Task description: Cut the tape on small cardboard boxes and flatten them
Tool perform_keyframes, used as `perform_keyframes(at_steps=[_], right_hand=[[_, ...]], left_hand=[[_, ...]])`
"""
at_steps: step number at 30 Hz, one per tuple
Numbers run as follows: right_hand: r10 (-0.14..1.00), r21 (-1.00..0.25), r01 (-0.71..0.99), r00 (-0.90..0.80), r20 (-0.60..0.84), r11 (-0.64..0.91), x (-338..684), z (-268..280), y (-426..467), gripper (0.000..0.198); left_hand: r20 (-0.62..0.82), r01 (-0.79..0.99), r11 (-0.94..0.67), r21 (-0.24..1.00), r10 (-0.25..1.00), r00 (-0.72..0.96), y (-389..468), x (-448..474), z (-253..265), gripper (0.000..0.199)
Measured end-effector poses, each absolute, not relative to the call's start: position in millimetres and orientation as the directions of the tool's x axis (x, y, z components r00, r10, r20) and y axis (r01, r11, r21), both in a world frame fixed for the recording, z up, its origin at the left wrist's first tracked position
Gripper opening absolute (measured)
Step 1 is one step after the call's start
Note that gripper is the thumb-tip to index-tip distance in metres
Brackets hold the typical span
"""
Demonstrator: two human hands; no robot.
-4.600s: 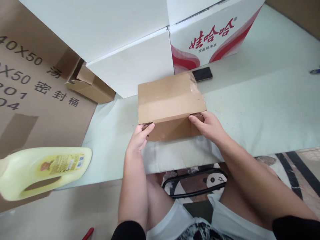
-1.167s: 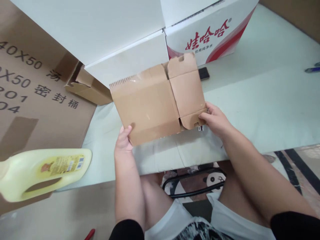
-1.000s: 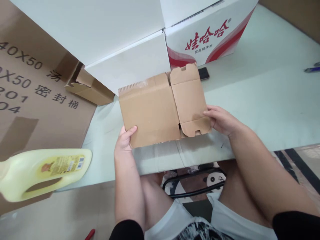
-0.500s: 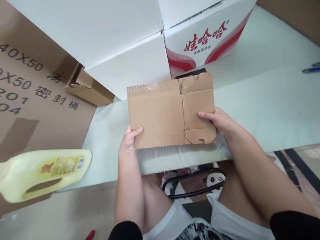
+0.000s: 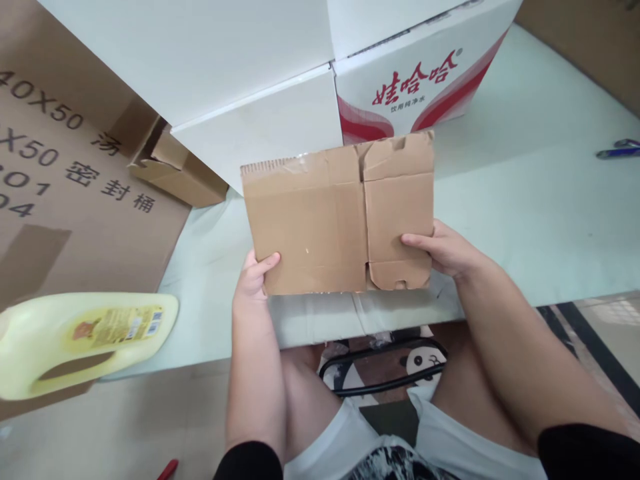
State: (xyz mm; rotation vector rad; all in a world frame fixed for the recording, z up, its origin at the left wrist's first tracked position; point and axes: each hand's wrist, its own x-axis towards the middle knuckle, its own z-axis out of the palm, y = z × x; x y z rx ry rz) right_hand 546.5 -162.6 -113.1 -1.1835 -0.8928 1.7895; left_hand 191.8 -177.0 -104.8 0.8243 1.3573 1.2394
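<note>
A flattened brown cardboard box (image 5: 310, 227) is held up above the table's near edge, its creased flaps on the right side and a ragged corrugated strip along its upper left edge. My left hand (image 5: 255, 275) grips the lower left edge, thumb on the face toward me and fingers behind. On the right edge my right hand (image 5: 443, 248) pinches the cardboard the same way, thumb lying across a flap panel. The fingers of both hands are mostly hidden behind the sheet.
White cartons (image 5: 270, 107), one with red print, stand behind the cardboard. At left are a large printed brown carton (image 5: 100, 220), a small brown box (image 5: 185, 170) and a pale yellow jug (image 5: 90, 340). Blue pens (image 5: 617, 152) lie on the light green tabletop (image 5: 540, 207) at right.
The cardboard's upper edge has come up and nearer to me, so the sheet looks larger and hides the dark object behind it. Both hands keep their hold. The view has shifted slightly.
</note>
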Motion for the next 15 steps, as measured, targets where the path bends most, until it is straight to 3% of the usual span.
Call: perform_keyframes(at_steps=[5, 8, 10, 12, 13, 15], right_hand=[[0.938, -0.902, -0.260, -0.075, -0.337, -0.345, 545, -105, -172, 0.065], [0.953, -0.943, -0.321, 0.247, -0.177, -0.092, 546, -91, -173, 0.055], [0.857, -0.944, -0.267, 0.514, 0.033, 0.196, 555, -81, -167, 0.046], [0.700, -0.917, -0.131, 0.688, 0.190, 0.378, 573, -76, -160, 0.039], [0.646, -0.922, -0.082, 0.736, 0.200, 0.379, 584, -75, -157, 0.038], [0.584, -0.967, -0.072, 0.807, 0.087, 0.245, 610, -75, -154, 0.038]], left_hand=[[-0.235, -0.177, 0.190, 0.966, 0.929, -0.286, -154, 207, -103, 0.051], [-0.364, -0.345, 0.249, 0.905, 0.873, -0.325, -145, 208, -99, 0.033], [-0.436, -0.413, 0.286, 0.865, 0.837, -0.332, -143, 206, -95, 0.022], [-0.459, -0.430, 0.298, 0.852, 0.820, -0.341, -144, 205, -92, 0.016], [-0.463, -0.430, 0.302, 0.851, 0.819, -0.340, -145, 205, -90, 0.015], [-0.463, -0.426, 0.309, 0.850, 0.824, -0.327, -146, 207, -88, 0.015]])
